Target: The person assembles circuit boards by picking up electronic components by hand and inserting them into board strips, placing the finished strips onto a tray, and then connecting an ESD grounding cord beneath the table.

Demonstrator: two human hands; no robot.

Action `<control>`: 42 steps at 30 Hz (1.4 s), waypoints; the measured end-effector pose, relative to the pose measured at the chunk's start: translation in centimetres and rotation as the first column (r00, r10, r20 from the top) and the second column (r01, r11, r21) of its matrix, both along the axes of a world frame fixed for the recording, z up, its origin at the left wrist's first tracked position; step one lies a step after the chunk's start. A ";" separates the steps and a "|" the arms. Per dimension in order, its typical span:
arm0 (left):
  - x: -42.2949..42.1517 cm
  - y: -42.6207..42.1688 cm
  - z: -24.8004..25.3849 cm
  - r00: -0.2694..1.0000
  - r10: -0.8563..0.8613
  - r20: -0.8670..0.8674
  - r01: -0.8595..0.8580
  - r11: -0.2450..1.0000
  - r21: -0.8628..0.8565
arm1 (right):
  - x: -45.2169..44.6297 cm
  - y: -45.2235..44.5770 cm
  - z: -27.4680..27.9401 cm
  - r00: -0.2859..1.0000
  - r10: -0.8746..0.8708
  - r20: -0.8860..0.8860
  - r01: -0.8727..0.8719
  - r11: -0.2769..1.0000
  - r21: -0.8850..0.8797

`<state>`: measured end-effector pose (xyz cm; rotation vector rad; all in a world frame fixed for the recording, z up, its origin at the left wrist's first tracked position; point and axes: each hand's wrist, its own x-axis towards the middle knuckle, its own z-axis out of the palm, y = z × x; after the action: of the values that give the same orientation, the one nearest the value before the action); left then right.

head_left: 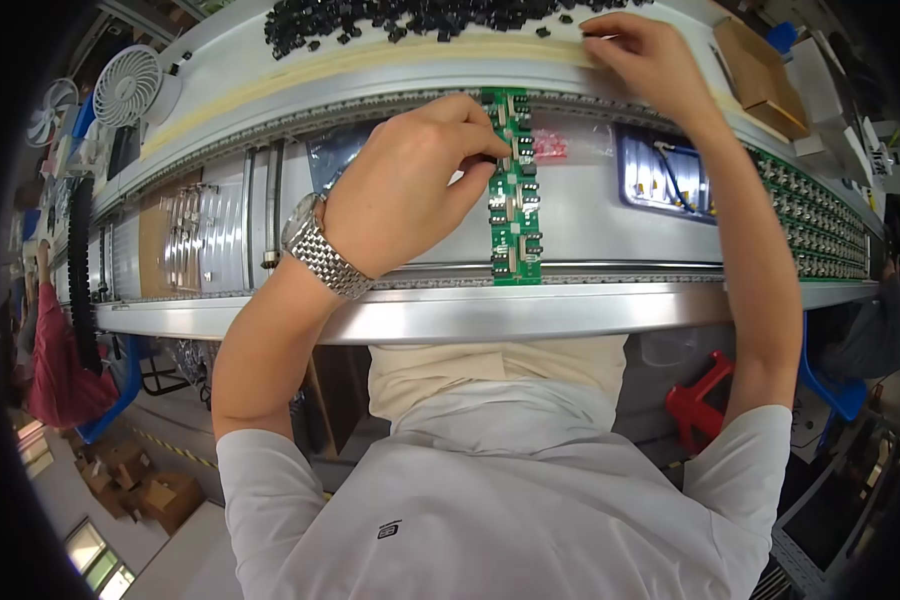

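Green, narrow circuit board [516, 215] spans silver metal rails [620, 296]; probably light, stiff, fragile, best held by its edges; left hand [415, 185] touches it, pinch unclear; right hand [660, 70], beyond its right end, pinches a small black part [587, 36]

A blue chair [842, 396] stands right of the red stool [692, 402]; brown boxes [170, 496] sit far left of the stool, a white fan [127, 87] ahead-left of it.

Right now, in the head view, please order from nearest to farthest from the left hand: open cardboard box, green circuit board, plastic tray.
1. Green circuit board: at the left hand, on its right side.
2. Plastic tray: farther right, past the board.
3. Open cardboard box: upper right.
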<state>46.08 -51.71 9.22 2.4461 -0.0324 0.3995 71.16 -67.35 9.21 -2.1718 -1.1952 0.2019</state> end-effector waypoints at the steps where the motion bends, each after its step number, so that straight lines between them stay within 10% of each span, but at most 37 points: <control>1: -0.1 -0.2 -0.2 1.000 -0.014 -0.003 0.014 1.000 0.006 | 0.3 -0.9 -0.5 0.988 0.014 -0.151 0.000 0.996 0.087; 9: -0.4 -1.3 -0.6 0.999 -0.039 -0.003 0.039 0.992 0.121 | 2.8 -5.6 -5.9 0.695 0.095 -0.713 0.323 0.844 0.427; 27: -0.1 -1.2 -0.6 0.992 -0.022 -0.124 0.030 0.997 0.066 | -1.3 -6.2 -2.6 0.781 0.065 -0.621 0.220 0.902 0.370; 34: 3.9 5.4 -3.5 0.955 0.191 0.226 -0.233 0.956 0.179 | -5.3 -4.6 0.7 0.828 0.370 -0.422 -0.235 0.911 0.339; 37: 6.8 7.4 -6.3 0.723 -0.082 0.686 -0.089 0.973 0.211 | -8.2 -4.9 1.5 0.882 0.379 -0.279 -0.331 0.921 0.205; 39: 6.5 6.7 -5.2 0.986 0.153 0.063 -0.164 0.955 0.247 | -9.7 -5.2 1.6 0.902 0.391 -0.182 -0.377 0.920 0.107; 42: 6.4 5.8 -4.9 0.969 0.245 -0.035 -0.230 0.945 0.234 | -11.0 -5.3 1.2 0.895 0.437 -0.089 -0.436 0.899 0.030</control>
<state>52.52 -45.92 4.36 2.6993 0.2608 0.4436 60.18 -72.66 10.39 -1.8335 -1.6124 0.4826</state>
